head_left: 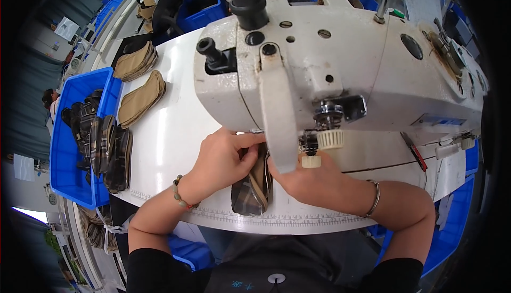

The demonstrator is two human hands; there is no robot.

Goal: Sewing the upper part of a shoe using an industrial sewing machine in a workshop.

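A plaid fabric piece (248, 199), dark on the outside with tan lining and what looks like a zipper along its edge, lies under the head of a white sewing machine (340, 53). My left hand (226, 157) is closed on its left side, thumb and forefinger pinched close to the needle area. Against the right edge of the same piece, my right hand (314, 178) grips with bent fingers, partly covered by the machine's pale lever (279, 117) and tension knobs (330, 138). The machine head hides the needle and the piece's far end.
Left of the machine are two stacks of tan fabric pieces (141, 98) and a blue bin (59, 149) with dark plaid pieces (88, 122) in and over it. Red-handled snips (414, 152) lie at right. A printed ruler (298, 221) follows the table's front edge.
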